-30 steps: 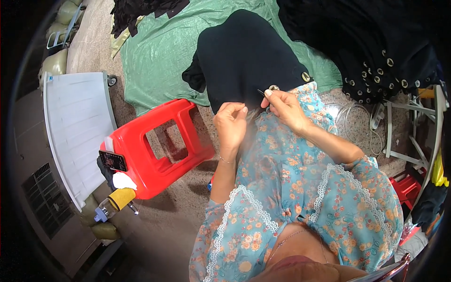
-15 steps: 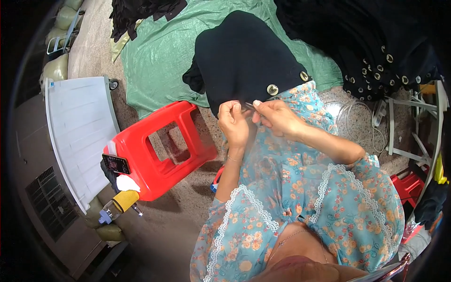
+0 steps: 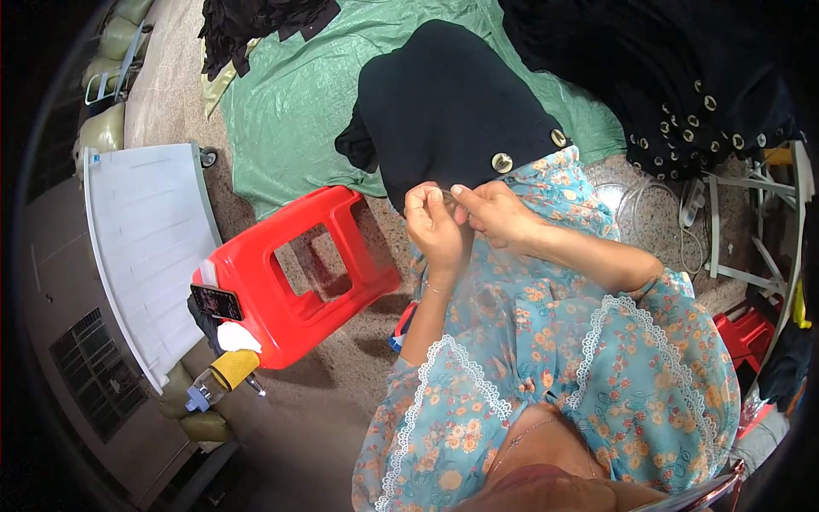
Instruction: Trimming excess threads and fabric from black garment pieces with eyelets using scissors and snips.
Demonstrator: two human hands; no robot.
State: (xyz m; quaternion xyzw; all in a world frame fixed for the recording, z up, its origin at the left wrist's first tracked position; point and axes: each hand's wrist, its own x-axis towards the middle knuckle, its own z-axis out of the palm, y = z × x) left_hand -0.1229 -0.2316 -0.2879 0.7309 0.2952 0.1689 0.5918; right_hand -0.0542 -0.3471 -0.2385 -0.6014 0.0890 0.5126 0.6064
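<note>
A black garment (image 3: 452, 102) lies over my lap, with two large gold-and-dark buttons along its near right edge; one button (image 3: 502, 162) sits just beyond my right hand. Both hands meet at the garment's near edge. My left hand (image 3: 437, 226) is closed in a pinch, thumb against fingers. Close against it, my right hand (image 3: 499, 213) also pinches, its thumb touching near the left fingertips. Something small and thin seems to be between the fingertips, too small to name.
On the left a red plastic stool (image 3: 299, 282) lies on its side, bearing a phone (image 3: 216, 301) and a yellow-sleeved bottle (image 3: 232, 369). Beyond it stands a white wheeled panel (image 3: 149, 256). A green sheet (image 3: 299, 111) covers the floor ahead. More black buttoned garments (image 3: 665, 77) hang at right.
My hands have drawn closer together, the fingertips now nearly touching. The whole view has shifted slightly; the garment stays on my lap.
</note>
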